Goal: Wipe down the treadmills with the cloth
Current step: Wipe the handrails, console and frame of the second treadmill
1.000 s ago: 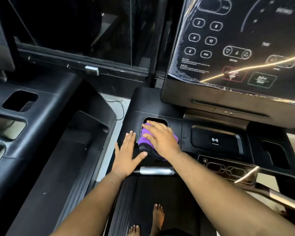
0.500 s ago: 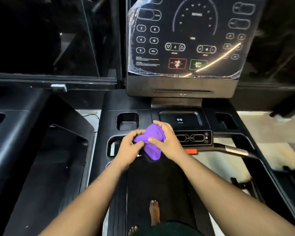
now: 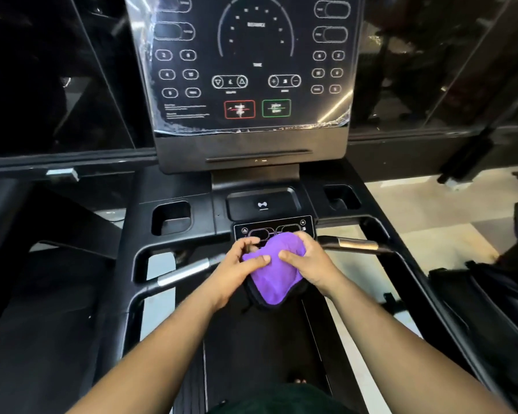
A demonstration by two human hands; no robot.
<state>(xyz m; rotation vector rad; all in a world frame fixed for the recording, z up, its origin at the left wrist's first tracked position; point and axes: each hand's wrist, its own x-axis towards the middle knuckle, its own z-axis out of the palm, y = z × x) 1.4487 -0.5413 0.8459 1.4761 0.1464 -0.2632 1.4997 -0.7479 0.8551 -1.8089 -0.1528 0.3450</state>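
**Cloth in both hands above the belt — wiping not under way**

I find the purple cloth (image 3: 274,268) off every surface, bunched between both hands in front of the small control panel (image 3: 274,230) and above the belt (image 3: 260,348). The left hand (image 3: 237,267) pinches its left edge, thumb on top; the right hand (image 3: 307,264) curls over the upper right corner. A dark underside hangs below the palms.

Progress, as I judge it: the cloth looks to be in the middle of being refolded. The display console (image 3: 251,70), side handrails (image 3: 356,244) and cup recesses (image 3: 171,218) carry no visible sign either way — I cannot tell which are done. The neighbouring treadmill (image 3: 42,294) at left appears to remain.
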